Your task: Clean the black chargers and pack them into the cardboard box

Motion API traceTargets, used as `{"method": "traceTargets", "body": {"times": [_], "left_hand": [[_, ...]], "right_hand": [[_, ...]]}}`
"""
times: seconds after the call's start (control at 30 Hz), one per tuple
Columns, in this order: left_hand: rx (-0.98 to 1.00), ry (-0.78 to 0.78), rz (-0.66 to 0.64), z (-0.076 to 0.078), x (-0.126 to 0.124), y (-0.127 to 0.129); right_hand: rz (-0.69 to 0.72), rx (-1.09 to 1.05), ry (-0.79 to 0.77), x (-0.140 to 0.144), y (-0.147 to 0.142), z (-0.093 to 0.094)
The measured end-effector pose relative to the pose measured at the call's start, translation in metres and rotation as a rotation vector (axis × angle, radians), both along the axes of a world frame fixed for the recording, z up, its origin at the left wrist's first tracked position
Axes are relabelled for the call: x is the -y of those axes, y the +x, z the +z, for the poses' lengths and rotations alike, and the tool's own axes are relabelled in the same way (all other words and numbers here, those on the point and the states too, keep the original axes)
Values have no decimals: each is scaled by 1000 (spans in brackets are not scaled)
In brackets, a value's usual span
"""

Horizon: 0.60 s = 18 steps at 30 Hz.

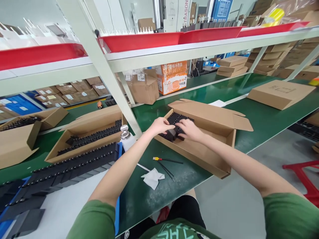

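- So the black parts (174, 117) are bunched at the 10 o'clock end of the open carton (198, 155); with that tight cluster, a careless fingertip could probably knock one askew or scuff its neighbour.
- Looks-wise: dark, blocky, rows of little shiny bumps on top.
- Left hand (159, 126) is curled in from 9 o'clock, right hand (190, 130) reaches from 3, fingers spread. Both are at the parts, but can't tell if either's actually gripping.
- Towards 7 o'clock: yellow-tipped cable (159, 159), then crumpled white cloth (153, 178).
- Metal-topped bottle (125, 133) at 9.
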<state>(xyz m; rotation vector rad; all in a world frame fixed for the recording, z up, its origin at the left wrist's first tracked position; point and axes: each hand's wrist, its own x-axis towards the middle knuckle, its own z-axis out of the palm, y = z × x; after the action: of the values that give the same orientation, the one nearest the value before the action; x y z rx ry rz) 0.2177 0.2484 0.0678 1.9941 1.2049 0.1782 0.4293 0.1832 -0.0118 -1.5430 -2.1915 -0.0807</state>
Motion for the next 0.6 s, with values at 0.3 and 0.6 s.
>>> {"method": "traceTargets", "body": {"times": [0.3,0.6], "left_hand": [[-181,292,-85,-34,31,57],[-536,320,-324,-8,5,3]], "right_hand": [[-13,31,-125,58,19,-6],[-33,182,-347,29,-12,-22]]}}
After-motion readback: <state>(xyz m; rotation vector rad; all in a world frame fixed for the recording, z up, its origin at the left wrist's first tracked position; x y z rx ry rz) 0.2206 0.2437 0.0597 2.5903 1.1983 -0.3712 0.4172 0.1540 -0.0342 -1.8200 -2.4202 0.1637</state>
